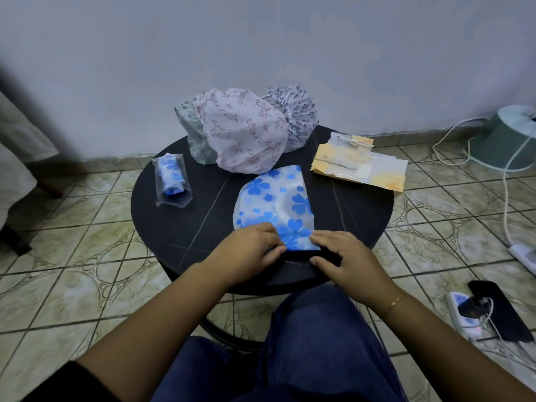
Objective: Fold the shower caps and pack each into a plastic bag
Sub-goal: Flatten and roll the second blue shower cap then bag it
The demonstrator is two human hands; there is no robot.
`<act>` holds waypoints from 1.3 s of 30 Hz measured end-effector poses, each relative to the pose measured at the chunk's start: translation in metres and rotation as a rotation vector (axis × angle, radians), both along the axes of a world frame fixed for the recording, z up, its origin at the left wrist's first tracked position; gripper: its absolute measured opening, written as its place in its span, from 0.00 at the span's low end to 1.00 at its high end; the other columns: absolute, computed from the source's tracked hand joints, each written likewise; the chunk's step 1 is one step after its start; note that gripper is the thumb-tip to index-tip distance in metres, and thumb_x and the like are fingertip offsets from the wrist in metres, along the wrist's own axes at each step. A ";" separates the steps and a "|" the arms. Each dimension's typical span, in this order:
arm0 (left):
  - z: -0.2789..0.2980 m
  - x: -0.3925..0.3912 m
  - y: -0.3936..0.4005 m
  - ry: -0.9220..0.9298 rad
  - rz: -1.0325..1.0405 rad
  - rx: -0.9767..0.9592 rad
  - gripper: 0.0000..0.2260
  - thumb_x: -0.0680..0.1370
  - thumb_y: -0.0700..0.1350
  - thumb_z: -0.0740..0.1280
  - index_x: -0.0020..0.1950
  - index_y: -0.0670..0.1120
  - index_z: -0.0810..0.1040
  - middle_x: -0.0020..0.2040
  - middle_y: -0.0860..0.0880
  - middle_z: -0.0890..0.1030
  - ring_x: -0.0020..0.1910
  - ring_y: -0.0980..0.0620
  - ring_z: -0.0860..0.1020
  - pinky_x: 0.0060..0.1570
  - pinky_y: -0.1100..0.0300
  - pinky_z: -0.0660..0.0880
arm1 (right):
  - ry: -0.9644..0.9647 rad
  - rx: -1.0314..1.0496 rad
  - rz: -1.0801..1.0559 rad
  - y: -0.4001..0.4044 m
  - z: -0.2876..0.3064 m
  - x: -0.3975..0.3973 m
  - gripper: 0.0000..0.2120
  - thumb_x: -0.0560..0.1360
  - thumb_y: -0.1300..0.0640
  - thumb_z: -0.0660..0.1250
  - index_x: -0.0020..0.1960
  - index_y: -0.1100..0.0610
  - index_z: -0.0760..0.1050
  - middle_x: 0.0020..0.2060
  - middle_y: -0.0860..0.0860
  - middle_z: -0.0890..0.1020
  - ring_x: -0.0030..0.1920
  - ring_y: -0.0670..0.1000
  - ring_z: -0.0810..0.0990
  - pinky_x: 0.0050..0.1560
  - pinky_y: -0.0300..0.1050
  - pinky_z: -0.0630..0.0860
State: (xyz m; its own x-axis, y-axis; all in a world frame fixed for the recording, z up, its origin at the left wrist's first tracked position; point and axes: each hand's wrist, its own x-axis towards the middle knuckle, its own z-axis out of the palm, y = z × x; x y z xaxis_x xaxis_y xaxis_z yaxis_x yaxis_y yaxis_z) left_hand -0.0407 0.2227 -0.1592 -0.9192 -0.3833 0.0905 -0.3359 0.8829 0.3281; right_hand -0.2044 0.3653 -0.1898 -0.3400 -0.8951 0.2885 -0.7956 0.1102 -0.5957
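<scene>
From the head view, we see a round dark bench with the blue-flowered shower cap lying flattened, already folded to a half-round shape, its near edge at our side of the bench. Our left hand and right hand sit on that near edge, one at each corner. The left fingers curl over and pinch the cap's edge; the right fingers press together on the other corner, with the thumb tucked below, so they seem to pinch it too.

We judge the step in hand to be the start of rolling or folding this cap up from its near edge. One cap is already done: a rolled blue cap in a clear bag lies at the left of the bench, well apart from the hands. Three unfolded caps are heaped at the far side, and a stack of plastic bags lies at the right.

The next move, as we judge it, calls for both hands turning the edge over evenly and keeping the slippery film tight, so the roll comes out narrow enough for a bag.
</scene>
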 end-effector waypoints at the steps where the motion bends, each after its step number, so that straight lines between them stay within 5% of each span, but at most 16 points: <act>1: 0.001 0.000 -0.001 -0.016 -0.001 0.029 0.11 0.80 0.51 0.61 0.53 0.48 0.81 0.51 0.54 0.77 0.47 0.56 0.77 0.48 0.58 0.74 | 0.014 -0.014 -0.007 0.000 0.001 -0.001 0.18 0.71 0.57 0.73 0.60 0.55 0.79 0.57 0.47 0.80 0.58 0.47 0.74 0.63 0.40 0.67; 7: 0.005 -0.004 0.002 -0.071 0.074 0.263 0.10 0.79 0.52 0.63 0.45 0.49 0.80 0.42 0.55 0.79 0.41 0.58 0.76 0.45 0.61 0.74 | 0.047 -0.035 -0.032 0.003 0.005 -0.004 0.10 0.72 0.49 0.67 0.51 0.49 0.82 0.44 0.37 0.79 0.48 0.46 0.73 0.50 0.55 0.73; 14: 0.008 -0.009 -0.007 0.021 0.243 0.527 0.10 0.76 0.54 0.67 0.44 0.49 0.81 0.37 0.57 0.79 0.36 0.63 0.73 0.41 0.67 0.70 | -0.188 0.044 -0.175 -0.006 0.014 -0.005 0.05 0.74 0.53 0.69 0.49 0.48 0.81 0.37 0.38 0.74 0.50 0.48 0.73 0.61 0.54 0.68; 18: 0.008 -0.009 -0.012 -0.003 0.279 0.567 0.13 0.70 0.57 0.72 0.43 0.49 0.82 0.38 0.54 0.81 0.36 0.62 0.74 0.41 0.66 0.71 | -0.212 0.107 -0.217 -0.016 0.014 -0.006 0.02 0.74 0.51 0.69 0.43 0.45 0.79 0.38 0.37 0.77 0.52 0.50 0.74 0.61 0.56 0.67; 21: 0.009 -0.011 -0.019 -0.044 0.343 0.535 0.14 0.70 0.57 0.73 0.41 0.47 0.82 0.39 0.52 0.81 0.36 0.59 0.74 0.39 0.66 0.70 | -0.259 0.116 -0.261 -0.021 0.012 -0.006 0.09 0.74 0.51 0.69 0.37 0.41 0.75 0.36 0.37 0.78 0.53 0.51 0.78 0.61 0.57 0.69; 25: 0.005 -0.016 -0.025 -0.040 0.435 0.564 0.21 0.70 0.58 0.72 0.43 0.38 0.81 0.44 0.46 0.83 0.38 0.54 0.75 0.41 0.61 0.72 | -0.221 0.166 -0.295 -0.025 0.016 -0.005 0.05 0.76 0.49 0.66 0.41 0.44 0.75 0.39 0.42 0.79 0.51 0.49 0.78 0.63 0.52 0.67; 30: 0.005 -0.020 -0.022 -0.147 0.468 0.349 0.17 0.70 0.64 0.68 0.38 0.51 0.77 0.40 0.53 0.79 0.43 0.53 0.76 0.44 0.55 0.72 | -0.066 0.257 -0.346 -0.031 0.016 0.000 0.09 0.78 0.47 0.60 0.52 0.48 0.76 0.48 0.46 0.81 0.56 0.51 0.74 0.57 0.47 0.61; 33: 0.002 -0.019 -0.015 -0.098 0.460 0.108 0.16 0.71 0.64 0.68 0.49 0.54 0.74 0.47 0.56 0.76 0.49 0.53 0.75 0.45 0.57 0.71 | 0.088 0.227 -0.352 -0.031 0.013 0.000 0.10 0.79 0.48 0.59 0.58 0.48 0.72 0.48 0.46 0.79 0.55 0.51 0.72 0.55 0.47 0.62; 36: -0.007 -0.013 -0.016 0.194 0.200 -0.125 0.11 0.73 0.55 0.69 0.50 0.51 0.78 0.48 0.55 0.77 0.47 0.53 0.77 0.44 0.57 0.74 | 0.176 0.150 -0.320 -0.027 0.010 -0.001 0.11 0.77 0.51 0.62 0.59 0.47 0.73 0.43 0.45 0.74 0.52 0.52 0.71 0.51 0.47 0.64; 39: -0.010 -0.010 -0.018 0.203 -0.064 -0.226 0.10 0.74 0.49 0.63 0.44 0.48 0.83 0.42 0.53 0.82 0.40 0.50 0.79 0.40 0.57 0.77 | 0.295 0.022 -0.259 -0.023 0.003 -0.006 0.07 0.72 0.55 0.69 0.50 0.48 0.81 0.39 0.48 0.75 0.45 0.56 0.73 0.43 0.48 0.67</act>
